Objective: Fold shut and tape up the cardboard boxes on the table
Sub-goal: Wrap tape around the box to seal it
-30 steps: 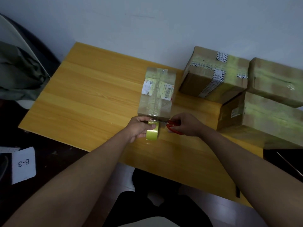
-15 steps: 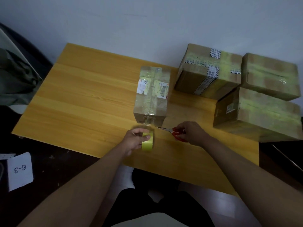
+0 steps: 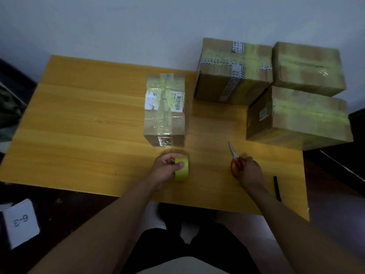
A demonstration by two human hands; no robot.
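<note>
- A person's two bare arms reach over a yellow wooden table (image 3: 88,119) set against a pale wall.
- The left hand (image 3: 167,167) curls round a yellow-green roll of tape (image 3: 182,168), thumb across its face, just in front of a small cardboard box (image 3: 165,109).
- That small box sits closed at the table's middle, with clear and yellowish tape along its top and down its near face; no tape runs from roll to box.
- The right hand (image 3: 250,171) holds red-handled scissors (image 3: 236,159), blades pointing away, resting on the table to the right of the roll.
- Three larger brown cardboard boxes (image 3: 276,86) cluster at the far right, all closed and striped with yellowish tape.
- Judging from this, every box in view looks sealed, so the job seems at or near its end.
- A white card marked "6-3" (image 3: 20,220) lies on the dark floor at lower left.
</note>
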